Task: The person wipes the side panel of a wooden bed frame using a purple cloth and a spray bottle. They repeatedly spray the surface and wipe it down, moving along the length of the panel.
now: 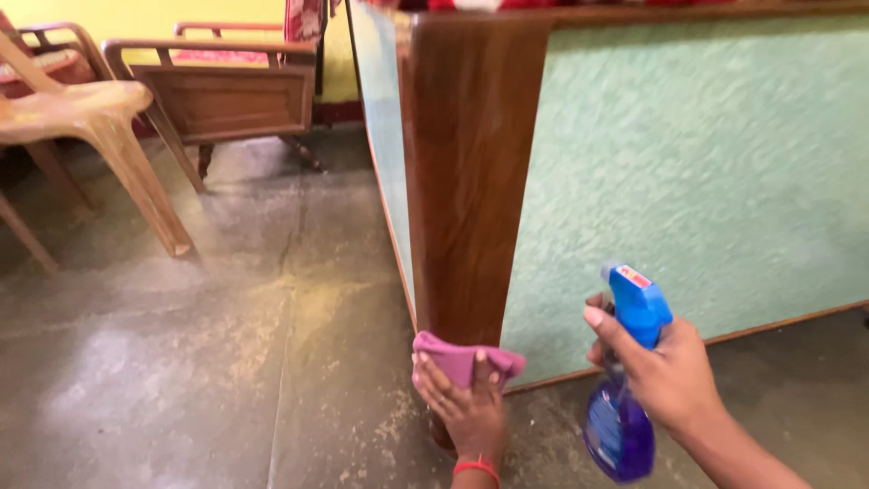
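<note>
left hand pressing pink cloth against wooden post near floor, right hand gripping blue spray bottle

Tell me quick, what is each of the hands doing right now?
Left hand: closed on a pink cloth, pressed against the wooden post.
Right hand: closed around a blue spray bottle.

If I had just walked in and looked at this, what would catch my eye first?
Most likely the bright blue spray bottle at lower right, gripped in the right hand. Just left of it, the left hand presses a pink cloth against the foot of a dark wooden post edging a pale green textured panel. A tan plastic chair stands at far left on the grey floor.
</note>
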